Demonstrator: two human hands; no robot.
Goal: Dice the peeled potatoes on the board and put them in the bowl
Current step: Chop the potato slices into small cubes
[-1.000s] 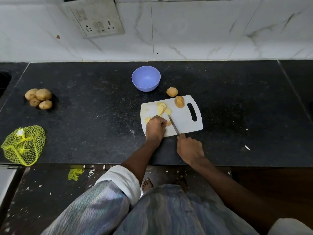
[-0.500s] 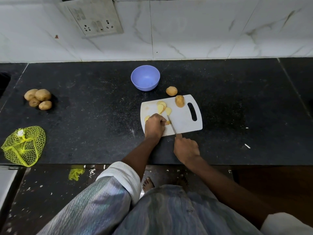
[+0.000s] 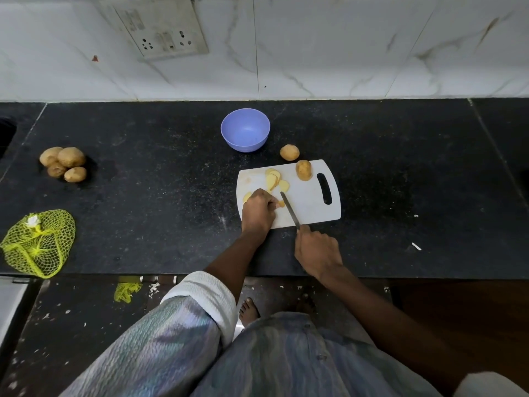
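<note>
A white cutting board (image 3: 309, 202) lies on the black counter. Several pale potato slices (image 3: 273, 180) sit on its far left part, and a potato half (image 3: 303, 169) stands near the handle slot. My left hand (image 3: 257, 212) curls over a small potato piece (image 3: 281, 204) at the board's near left. My right hand (image 3: 316, 249) grips the handle of a knife (image 3: 289, 209), whose blade lies just right of that piece. The purple bowl (image 3: 245, 129) stands behind the board and looks empty.
One whole potato (image 3: 289, 152) lies on the counter between bowl and board. Several unpeeled potatoes (image 3: 63, 164) are piled at the far left. A yellow net bag (image 3: 37, 242) lies at the counter's near left edge. A socket plate (image 3: 160, 27) is on the tiled wall.
The knife blade has shifted slightly back and to the right of the piece under my left hand. The left hand has stayed on the potato piece.
</note>
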